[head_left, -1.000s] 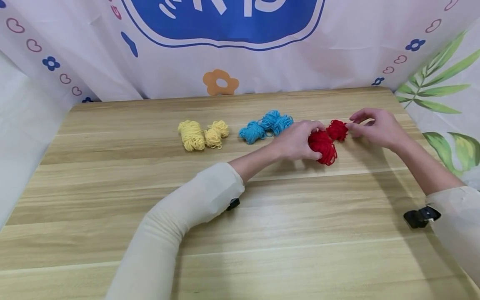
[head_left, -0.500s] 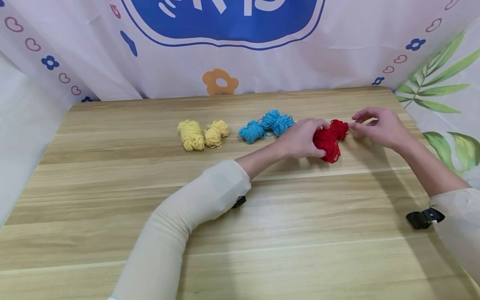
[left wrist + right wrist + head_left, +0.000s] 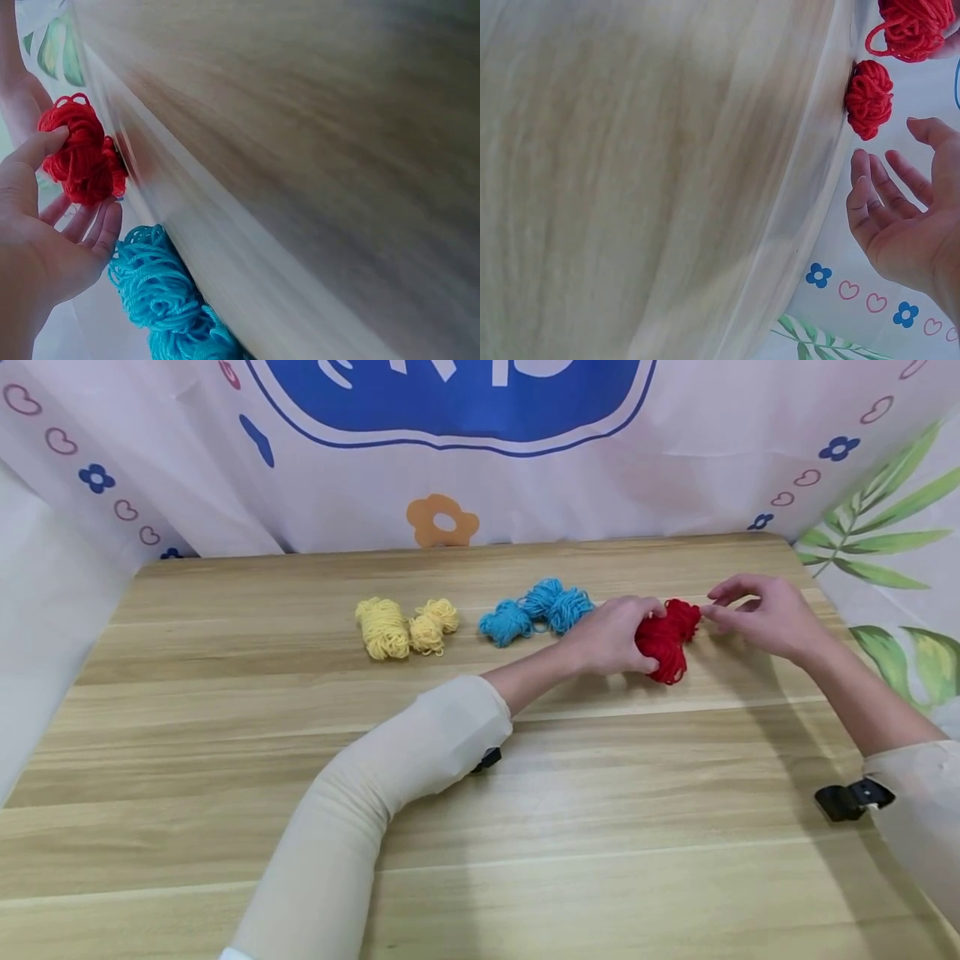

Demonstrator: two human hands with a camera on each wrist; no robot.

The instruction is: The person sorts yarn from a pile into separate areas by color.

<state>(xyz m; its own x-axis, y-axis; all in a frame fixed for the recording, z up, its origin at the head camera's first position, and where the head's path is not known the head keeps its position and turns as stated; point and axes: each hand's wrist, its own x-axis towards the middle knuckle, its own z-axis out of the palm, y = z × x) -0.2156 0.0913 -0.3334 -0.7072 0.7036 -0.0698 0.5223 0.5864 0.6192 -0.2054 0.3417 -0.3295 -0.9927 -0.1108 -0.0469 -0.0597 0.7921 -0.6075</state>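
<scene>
Between the thumb and fingers of my left hand (image 3: 611, 637) is the larger bundle of red yarn (image 3: 662, 652), held at the right rear of the table. In the left wrist view, that red yarn bundle (image 3: 81, 154) shows the thumb lying on its side. A smaller ball of red yarn (image 3: 870, 99) sits on the tabletop beside it. My right hand (image 3: 768, 617) is just right of this small ball, with loosely bent fingers. A narrow gap separates hand and ball in the right wrist view, and nothing is in that hand (image 3: 907, 217).
Balls of blue yarn (image 3: 507, 623) lie clustered left of my left hand. Two bundles of yellow yarn (image 3: 383, 628) lie further left. Behind the wooden table (image 3: 570, 827) hangs a printed white cloth (image 3: 570, 493).
My left hand has moved the larger red bundle slightly right and back, closer to the small red ball. My right hand has shifted slightly right. The yellow and blue yarn stays in place.
</scene>
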